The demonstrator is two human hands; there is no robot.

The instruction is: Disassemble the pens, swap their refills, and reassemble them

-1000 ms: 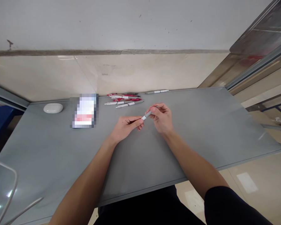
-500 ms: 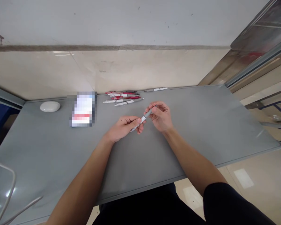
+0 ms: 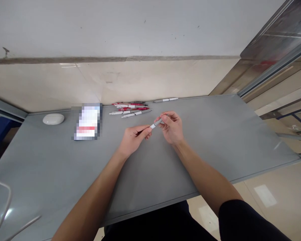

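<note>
Between both hands, just above the middle of the grey table (image 3: 210,134), a white pen (image 3: 154,126) with a grey grip is held slantwise, its tip up and to the right. My left hand (image 3: 134,139) is closed on the white barrel, and its fingers cover the rear end. With thumb and fingertips my right hand (image 3: 172,127) pinches the grey grip near the tip. Beyond the hands lies a loose pile of white and red pens (image 3: 130,109). Another white pen (image 3: 165,99) rests alone at the table's back edge.
Left of the pile lies a phone-like object (image 3: 87,122), its screen blurred out. A white rounded case (image 3: 53,119) sits near the back left corner. A pale cable (image 3: 7,204) curves over the front left. Behind the table rises a wall (image 3: 153,77).
My left hand has shifted along the pen towards the grip, covering more of the barrel and its rear end. The right hand keeps its pinch. The camera view has tilted slightly.
</note>
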